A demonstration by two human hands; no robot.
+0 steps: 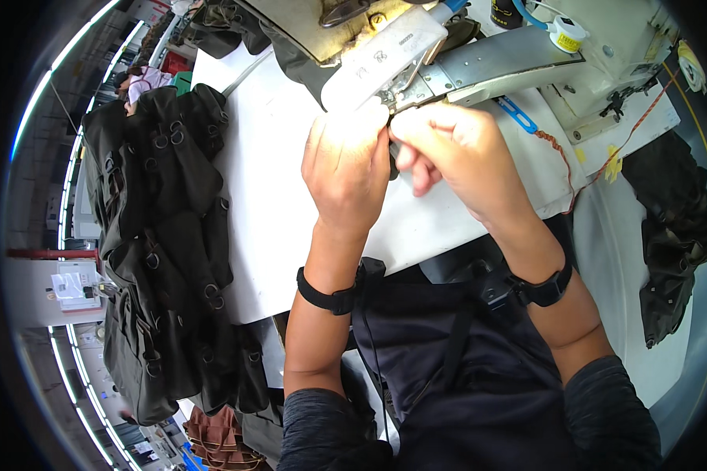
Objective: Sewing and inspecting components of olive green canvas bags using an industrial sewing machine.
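Observation:
My left hand (347, 169) is closed just under the white head of a sewing machine (385, 59), its fingers curled around a dark piece of fabric (393, 163) that shows only as a thin edge beside it. Close on the right, my right hand (459, 153) has thumb and forefinger pinched together near the needle area, the other fingers bent. Whatever sits in that pinch is too small and hidden to make out. Bright lamp light washes out the left fingertips.
Dark bags with metal rings (169, 235) hang over the white table's (259, 204) left side. More dark bags (672, 228) lie at right. A blue tool (517, 115) on an orange cord rests by the machine. Brown bags (220, 439) are low left; a person (145, 81) is far left.

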